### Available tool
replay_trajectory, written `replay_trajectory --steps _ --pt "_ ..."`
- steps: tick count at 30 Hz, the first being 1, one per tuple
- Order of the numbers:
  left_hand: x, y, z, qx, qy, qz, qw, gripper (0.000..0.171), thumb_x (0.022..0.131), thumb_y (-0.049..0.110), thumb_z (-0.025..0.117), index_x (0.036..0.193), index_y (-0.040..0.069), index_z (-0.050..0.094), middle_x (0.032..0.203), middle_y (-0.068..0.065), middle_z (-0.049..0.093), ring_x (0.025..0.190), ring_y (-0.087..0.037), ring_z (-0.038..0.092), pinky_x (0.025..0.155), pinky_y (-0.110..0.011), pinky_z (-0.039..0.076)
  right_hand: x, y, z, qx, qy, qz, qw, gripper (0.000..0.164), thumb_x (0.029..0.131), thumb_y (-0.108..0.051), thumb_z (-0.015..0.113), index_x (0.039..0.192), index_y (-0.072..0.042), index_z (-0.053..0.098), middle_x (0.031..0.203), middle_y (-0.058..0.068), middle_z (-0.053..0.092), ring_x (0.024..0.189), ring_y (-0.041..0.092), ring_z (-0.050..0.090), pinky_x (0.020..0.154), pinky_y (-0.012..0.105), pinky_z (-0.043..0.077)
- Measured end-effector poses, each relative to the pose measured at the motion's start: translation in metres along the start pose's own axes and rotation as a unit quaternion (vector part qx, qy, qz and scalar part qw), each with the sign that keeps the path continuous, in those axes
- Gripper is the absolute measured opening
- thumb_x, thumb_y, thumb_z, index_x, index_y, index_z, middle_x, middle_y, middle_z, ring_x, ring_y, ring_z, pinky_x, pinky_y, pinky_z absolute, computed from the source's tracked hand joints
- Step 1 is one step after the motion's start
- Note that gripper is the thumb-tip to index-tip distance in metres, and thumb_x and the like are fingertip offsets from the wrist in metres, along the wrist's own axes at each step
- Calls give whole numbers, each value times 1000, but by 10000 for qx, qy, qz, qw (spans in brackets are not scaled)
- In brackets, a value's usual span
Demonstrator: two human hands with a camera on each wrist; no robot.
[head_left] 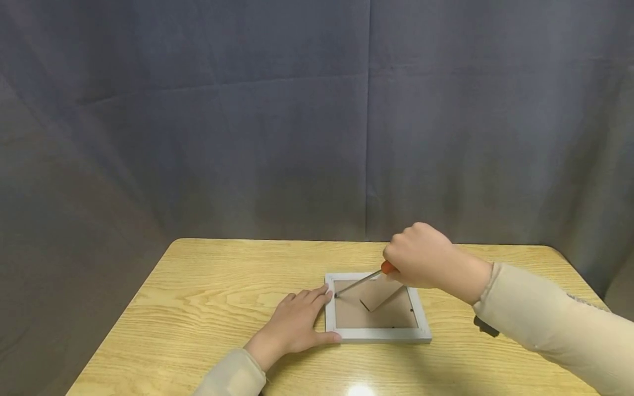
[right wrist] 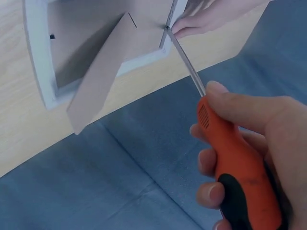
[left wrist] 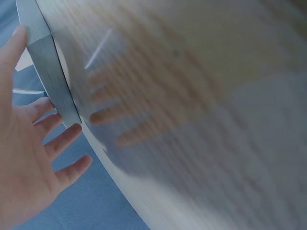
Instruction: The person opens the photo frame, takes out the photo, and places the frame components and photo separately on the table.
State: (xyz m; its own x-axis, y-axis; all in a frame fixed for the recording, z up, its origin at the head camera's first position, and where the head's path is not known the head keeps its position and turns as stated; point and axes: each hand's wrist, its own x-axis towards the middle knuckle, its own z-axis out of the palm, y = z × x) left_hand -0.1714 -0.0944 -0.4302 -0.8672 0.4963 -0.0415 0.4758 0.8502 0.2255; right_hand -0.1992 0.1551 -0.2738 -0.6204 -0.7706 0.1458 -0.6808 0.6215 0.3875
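A white picture frame lies face down on the table, its brown backing board upward and its stand flap raised. My right hand grips an orange and black screwdriver, fingers curled round the handle and thumb near the shaft. The screwdriver's tip meets the inner left edge of the frame, at a small dark tab. With fingers spread and nearly straight, my left hand rests against the frame's left side, thumb at the near corner. In the left wrist view its fingers lie along the frame's outer edge.
The wood-grain table extends around the frame on all sides. Dark small tabs sit on the backing's right and near edges. A grey-blue curtain hangs behind the table.
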Motion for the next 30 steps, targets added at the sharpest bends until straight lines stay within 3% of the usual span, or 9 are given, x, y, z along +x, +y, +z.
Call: replay_trajectory --steps 3,8,11,15,21,30 --pt "0 0 -1 25 8 7 10000 95 75 78 43 146 16 34 157 -2 30 136 -26 35 109 -56 34 -8 1 -1 10 214 62 9998 39 68 -27 71 45 -21 40 42 -10 37 42 7 24 37 22 20" --pt "0 -1 -1 -28 -21 -35 10000 96 74 79 41 147 17 33 158 -2 29 137 -28 33 110 -58 33 -17 7 -2 12 246 178 9995 35 66 -35 76 51 -20 48 45 -8 43 41 8 29 35 24 27" --pt "-1 -2 -1 -33 -31 -75 10000 97 74 80 40 147 17 32 158 -1 28 137 -28 33 110 -58 32 -22 9 1 14 316 215 9993 37 66 -37 76 52 -20 47 46 -9 38 43 9 27 37 24 21" --pt "-2 -1 -2 -25 -11 -83 10000 96 75 80 40 147 17 33 158 -2 27 137 -28 34 110 -58 32 -29 12 5 8 596 187 9980 35 66 -35 76 52 -20 47 47 -9 36 42 8 26 36 24 22" --pt "-2 1 -4 -3 13 -73 10000 95 75 79 41 147 17 34 158 -2 29 136 -28 34 109 -58 33 -43 14 10 -11 1056 14 9944 24 66 -34 76 60 -19 59 49 -9 47 41 6 35 32 25 32" --pt "-2 1 -2 117 39 -64 9999 96 75 79 41 146 16 34 157 -2 29 136 -27 35 109 -56 35 -63 18 18 63 1658 87 9861 20 64 -32 78 68 -20 63 53 -9 49 41 4 37 31 21 27"
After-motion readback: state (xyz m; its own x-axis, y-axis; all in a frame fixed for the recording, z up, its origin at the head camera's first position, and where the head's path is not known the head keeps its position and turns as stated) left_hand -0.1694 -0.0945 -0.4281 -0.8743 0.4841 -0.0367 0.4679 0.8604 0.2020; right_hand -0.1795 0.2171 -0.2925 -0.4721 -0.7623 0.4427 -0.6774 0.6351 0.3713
